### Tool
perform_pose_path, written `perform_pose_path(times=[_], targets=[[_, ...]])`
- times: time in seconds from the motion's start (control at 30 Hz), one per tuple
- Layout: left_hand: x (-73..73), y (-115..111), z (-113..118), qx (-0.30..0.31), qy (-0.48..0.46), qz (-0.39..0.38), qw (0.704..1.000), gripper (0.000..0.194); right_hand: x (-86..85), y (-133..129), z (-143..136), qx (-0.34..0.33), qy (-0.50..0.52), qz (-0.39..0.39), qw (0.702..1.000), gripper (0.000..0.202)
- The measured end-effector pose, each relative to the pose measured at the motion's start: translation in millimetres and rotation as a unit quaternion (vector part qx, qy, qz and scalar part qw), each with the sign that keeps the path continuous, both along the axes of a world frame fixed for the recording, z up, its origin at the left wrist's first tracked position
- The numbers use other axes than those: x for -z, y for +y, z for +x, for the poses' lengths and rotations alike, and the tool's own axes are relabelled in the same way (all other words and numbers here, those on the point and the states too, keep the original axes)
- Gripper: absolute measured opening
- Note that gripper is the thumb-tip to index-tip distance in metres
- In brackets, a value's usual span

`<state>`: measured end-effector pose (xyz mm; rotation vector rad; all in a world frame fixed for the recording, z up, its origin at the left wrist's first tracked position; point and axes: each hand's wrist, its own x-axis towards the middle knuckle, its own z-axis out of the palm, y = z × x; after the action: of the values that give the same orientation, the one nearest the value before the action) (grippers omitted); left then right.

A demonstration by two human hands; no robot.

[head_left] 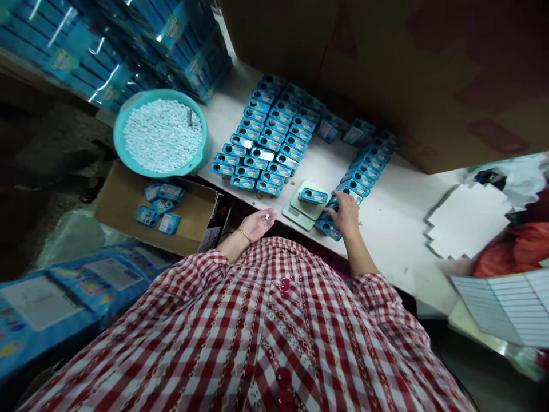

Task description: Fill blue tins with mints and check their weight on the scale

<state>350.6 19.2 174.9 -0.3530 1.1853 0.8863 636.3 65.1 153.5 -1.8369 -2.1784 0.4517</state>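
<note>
White counter [398,223] with stacked cardboard cartons [386,68] behind it carries, at centre, a small scale [305,207] with one blue box [313,196] resting on top; a block of like boxes [268,140] stands at 11 o'clock of the scale, and a curved row [364,166] runs off at 2 o'clock. Left hand [257,224], at 8 o'clock of the scale, is cupped palm-up around a few small white pieces [267,216]. Right hand [345,214], at 4 o'clock, rests fingers-down on the near boxes of the row; its grip cannot be told, and a teal basin [124,150] of white pieces lies at 10 o'clock.
</note>
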Motion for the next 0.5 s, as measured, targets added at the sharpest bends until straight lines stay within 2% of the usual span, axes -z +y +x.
perform_pose_path(times=[0.23,0.5], targets=[[0.9,-3,-6,-0.014,0.012,0.011,1.0,0.017,8.9,10,-18,0.013,-0.009,-0.024,1.0,0.049],[1.8,-10,-9,-0.025,0.01,0.004,1.0,0.021,16.9,14,-24,-0.001,-0.014,-0.032,0.999,0.044]])
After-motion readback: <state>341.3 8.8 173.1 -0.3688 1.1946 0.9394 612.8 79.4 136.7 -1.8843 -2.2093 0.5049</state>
